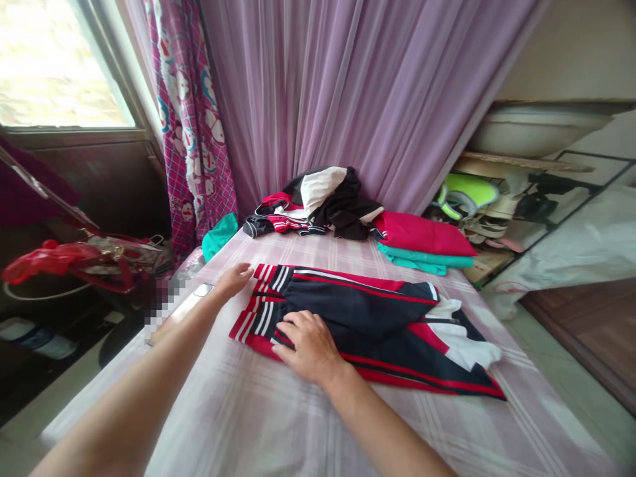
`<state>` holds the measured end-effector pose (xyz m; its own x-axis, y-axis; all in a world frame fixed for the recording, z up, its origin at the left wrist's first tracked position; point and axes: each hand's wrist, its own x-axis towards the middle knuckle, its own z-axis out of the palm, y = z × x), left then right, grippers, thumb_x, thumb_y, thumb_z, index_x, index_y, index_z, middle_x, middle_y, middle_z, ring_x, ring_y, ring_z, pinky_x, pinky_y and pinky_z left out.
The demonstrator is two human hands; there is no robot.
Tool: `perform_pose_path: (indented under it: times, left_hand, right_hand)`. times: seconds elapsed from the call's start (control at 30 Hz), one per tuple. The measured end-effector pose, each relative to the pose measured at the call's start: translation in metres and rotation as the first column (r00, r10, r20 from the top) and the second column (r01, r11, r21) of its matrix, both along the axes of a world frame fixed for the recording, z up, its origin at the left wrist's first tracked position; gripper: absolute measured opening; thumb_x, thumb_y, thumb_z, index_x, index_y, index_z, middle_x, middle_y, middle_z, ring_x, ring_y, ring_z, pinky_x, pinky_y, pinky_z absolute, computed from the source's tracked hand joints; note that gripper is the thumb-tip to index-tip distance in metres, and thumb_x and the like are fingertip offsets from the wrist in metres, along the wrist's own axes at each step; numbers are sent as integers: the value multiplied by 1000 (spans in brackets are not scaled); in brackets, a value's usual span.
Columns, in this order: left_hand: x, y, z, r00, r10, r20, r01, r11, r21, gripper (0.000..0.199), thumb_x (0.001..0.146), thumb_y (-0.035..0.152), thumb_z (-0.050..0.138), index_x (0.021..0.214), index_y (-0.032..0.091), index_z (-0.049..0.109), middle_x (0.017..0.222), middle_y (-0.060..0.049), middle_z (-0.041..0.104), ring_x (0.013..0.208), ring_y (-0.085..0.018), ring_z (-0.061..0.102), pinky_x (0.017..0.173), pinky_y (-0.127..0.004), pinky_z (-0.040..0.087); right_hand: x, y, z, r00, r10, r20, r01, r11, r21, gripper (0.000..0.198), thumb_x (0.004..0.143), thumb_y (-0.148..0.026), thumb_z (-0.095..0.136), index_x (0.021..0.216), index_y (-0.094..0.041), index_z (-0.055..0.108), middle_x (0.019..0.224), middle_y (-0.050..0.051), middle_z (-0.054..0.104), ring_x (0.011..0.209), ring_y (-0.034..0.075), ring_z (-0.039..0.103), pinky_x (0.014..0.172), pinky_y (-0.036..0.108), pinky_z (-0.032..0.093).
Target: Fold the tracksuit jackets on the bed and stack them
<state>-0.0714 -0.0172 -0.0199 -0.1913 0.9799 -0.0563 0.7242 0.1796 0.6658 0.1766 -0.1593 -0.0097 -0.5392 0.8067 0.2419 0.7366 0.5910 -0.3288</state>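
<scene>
A navy, red and white jacket [358,305] lies folded lengthwise on the plaid bedsheet [213,404]. Its striped ribbed ends point left, and white and navy parts show at its right end. My right hand [309,346] rests on the jacket near the striped ribbing, palm down, with its fingers spread and slightly bent. Just off the jacket's far left corner is my left hand [235,279], fingers stretched toward the striped edge. Whether its fingertips touch the cloth I cannot tell.
Behind the jacket lies a loose heap of black, white and red clothes [322,202]. A folded red and teal stack [422,238] sits to its right. A phone [186,305] lies beside my left forearm. Purple curtains [348,86] hang behind the bed; a shelf [536,162] stands right.
</scene>
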Motion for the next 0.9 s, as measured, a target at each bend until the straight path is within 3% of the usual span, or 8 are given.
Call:
perform_pose_path:
  times: [0.1, 0.23, 0.4, 0.53, 0.73, 0.9]
  left_hand:
    - [0, 14, -1, 997, -5, 71, 13, 995, -104, 58, 83, 57, 55, 118, 11, 66, 99, -13, 76, 87, -22, 71, 71, -28, 54]
    - [0, 25, 5, 987, -42, 152, 76, 972, -223, 63, 71, 70, 64, 102, 16, 71, 78, -6, 74, 70, -20, 70, 57, -24, 49]
    - [4, 37, 9, 981, -92, 170, 141, 942, -306, 56, 57, 67, 77, 83, 18, 71, 60, 0, 66, 59, -16, 63, 52, -22, 45]
    - [11, 43, 9, 987, -119, 112, 149, 934, -324, 43, 56, 51, 83, 78, 18, 68, 56, 1, 62, 59, -16, 62, 51, -23, 45]
    - [22, 39, 24, 987, -120, 109, 147, 945, -292, 34, 64, 40, 79, 84, 17, 64, 74, -2, 70, 73, -19, 68, 58, -23, 52]
    - [45, 38, 61, 965, -169, 202, 215, 948, -236, 32, 74, 37, 73, 94, 16, 61, 86, -5, 72, 75, -18, 71, 61, -25, 58]
  right_hand:
    - [-40, -2, 1, 997, 23, 79, -21, 999, -30, 36, 87, -52, 63, 103, -21, 69, 106, 8, 66, 101, 24, 57, 86, 39, 49]
    - [-68, -3, 4, 980, -46, 196, 55, 998, -42, 41, 81, -51, 71, 102, -17, 65, 105, 12, 63, 99, 26, 59, 82, 41, 52]
    - [-92, -1, 7, 935, -114, 337, 135, 990, -41, 17, 93, -21, 54, 105, -14, 64, 101, 14, 64, 93, 26, 65, 72, 38, 56]
    - [-102, 2, 11, 921, -116, 372, 150, 987, -63, 27, 92, -5, 41, 104, -11, 65, 98, 16, 65, 88, 24, 68, 64, 33, 57]
    - [-69, 9, 17, 972, -162, 172, 188, 971, -146, 22, 88, -13, 50, 104, -16, 64, 105, 11, 66, 82, 22, 70, 70, 33, 56]
    - [-22, 0, 14, 919, -336, -204, 310, 939, -152, 24, 82, -15, 51, 102, -19, 63, 102, 7, 69, 89, 19, 67, 79, 28, 51]
